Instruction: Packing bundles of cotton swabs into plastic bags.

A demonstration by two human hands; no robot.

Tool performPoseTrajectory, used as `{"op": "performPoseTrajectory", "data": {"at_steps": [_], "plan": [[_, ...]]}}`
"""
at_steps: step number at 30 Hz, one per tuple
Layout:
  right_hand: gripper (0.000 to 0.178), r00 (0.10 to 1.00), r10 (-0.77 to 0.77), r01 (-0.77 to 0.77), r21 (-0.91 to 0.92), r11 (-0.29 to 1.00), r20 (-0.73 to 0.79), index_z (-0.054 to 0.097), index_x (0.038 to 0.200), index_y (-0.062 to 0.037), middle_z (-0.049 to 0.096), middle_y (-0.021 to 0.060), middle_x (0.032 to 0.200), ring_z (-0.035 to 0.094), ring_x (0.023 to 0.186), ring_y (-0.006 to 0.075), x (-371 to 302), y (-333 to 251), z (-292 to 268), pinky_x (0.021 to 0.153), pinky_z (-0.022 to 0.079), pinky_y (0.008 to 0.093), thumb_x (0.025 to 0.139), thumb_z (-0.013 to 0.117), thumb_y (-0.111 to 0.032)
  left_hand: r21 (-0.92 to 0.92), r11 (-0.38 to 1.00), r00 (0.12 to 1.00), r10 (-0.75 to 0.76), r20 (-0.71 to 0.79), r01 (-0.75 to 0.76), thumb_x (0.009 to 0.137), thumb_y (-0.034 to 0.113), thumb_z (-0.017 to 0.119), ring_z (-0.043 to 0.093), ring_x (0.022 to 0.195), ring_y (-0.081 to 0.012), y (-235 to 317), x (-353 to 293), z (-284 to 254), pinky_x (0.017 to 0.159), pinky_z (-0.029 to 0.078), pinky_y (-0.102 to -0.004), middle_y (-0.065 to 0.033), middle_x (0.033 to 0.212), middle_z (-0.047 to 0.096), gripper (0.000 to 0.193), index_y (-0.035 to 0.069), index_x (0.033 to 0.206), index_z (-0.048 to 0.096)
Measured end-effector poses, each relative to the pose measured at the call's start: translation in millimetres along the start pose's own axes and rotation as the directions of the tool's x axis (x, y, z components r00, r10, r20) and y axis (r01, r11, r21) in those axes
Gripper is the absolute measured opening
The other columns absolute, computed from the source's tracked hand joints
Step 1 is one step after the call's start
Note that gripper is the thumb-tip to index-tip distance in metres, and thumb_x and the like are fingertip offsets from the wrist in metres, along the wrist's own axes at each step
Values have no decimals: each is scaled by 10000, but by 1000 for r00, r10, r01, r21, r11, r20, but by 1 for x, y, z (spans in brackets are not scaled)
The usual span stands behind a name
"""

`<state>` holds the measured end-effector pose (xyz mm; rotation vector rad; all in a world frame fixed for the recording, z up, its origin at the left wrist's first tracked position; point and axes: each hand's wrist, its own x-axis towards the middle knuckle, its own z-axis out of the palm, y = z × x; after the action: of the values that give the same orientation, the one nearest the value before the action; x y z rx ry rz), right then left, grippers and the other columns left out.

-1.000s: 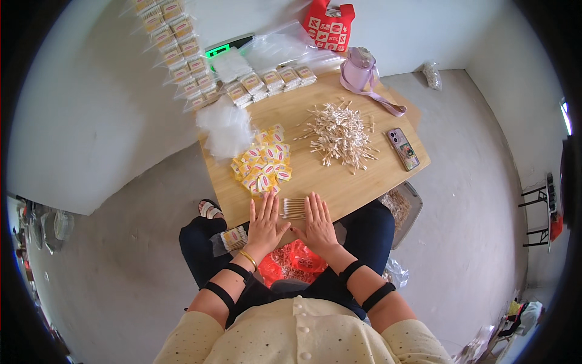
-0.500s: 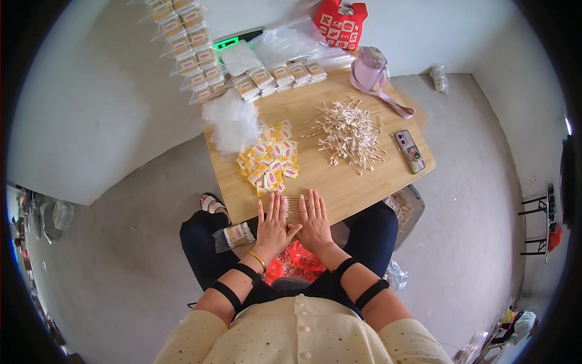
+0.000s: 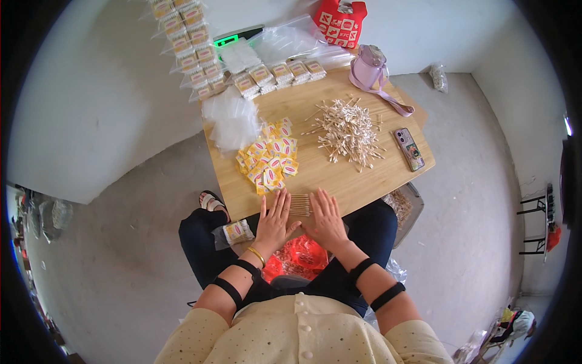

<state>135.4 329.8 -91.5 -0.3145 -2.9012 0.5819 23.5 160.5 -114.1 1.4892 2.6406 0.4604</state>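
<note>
At the near edge of the table, a flat row of cotton swabs (image 3: 299, 205) lies side by side between my hands. My left hand (image 3: 276, 219) is at the row's left end, its fingers stretched out and open. My right hand (image 3: 326, 223) lies flat with fingers extended at the right end, also open. Beyond my left fingertips is a heap of yellow and white printed cards (image 3: 270, 158). A loose pile of cotton swabs (image 3: 348, 132) sits farther right. A filled bag of swabs (image 3: 238, 232) rests by my left thigh.
Clear plastic bags (image 3: 230, 121) lie at the table's left edge. Packed swab bundles (image 3: 262, 76) line the back, with more stacked at far left. A lilac bottle (image 3: 368, 65), a phone (image 3: 409, 150) and a red bag (image 3: 341, 23) stand or lie toward the back and right.
My right hand has shifted right, away from the left one, so more of the swab row shows between them. My left hand has barely moved.
</note>
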Motion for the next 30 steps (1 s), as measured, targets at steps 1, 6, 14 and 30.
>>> {"op": "performPoseTrajectory", "data": {"at_steps": [1,6,14,30], "plan": [[822,1000,0,0,-3,1000,5,381,1490,-12,333,235,1549,281,1474,398,-4,5,-8,1221,225,497,823,727,-346,-5,1000,1000,-2,1,2,1019,595,344,138,1560,-288,0,0,0,1237,26,-578,-169,1669,186,846,-17,1584,200],[490,997,64,-68,115,991,30,575,1204,-67,510,156,1244,485,1187,354,-21,14,-14,1035,411,461,789,753,-256,50,999,1000,2,3,-3,1015,589,366,132,1562,-273,0,0,1,1242,49,-572,-157,1672,186,849,-12,1588,190],[502,999,44,-43,105,994,-4,575,1223,-46,519,155,1242,481,1201,352,-19,-4,-13,1047,398,466,803,737,-269,61,998,1000,-2,7,2,1014,573,392,129,1562,-273,1,0,2,1243,36,-568,-158,1670,190,843,-16,1585,194],[586,996,91,-90,80,993,-1,540,1295,-13,515,165,1291,473,1242,347,-21,-13,-7,1088,375,462,805,726,-273,76,997,1000,-9,-2,9,1008,562,418,126,1562,-277,0,-1,4,1246,37,-565,-154,1671,187,843,-9,1586,195]]}}
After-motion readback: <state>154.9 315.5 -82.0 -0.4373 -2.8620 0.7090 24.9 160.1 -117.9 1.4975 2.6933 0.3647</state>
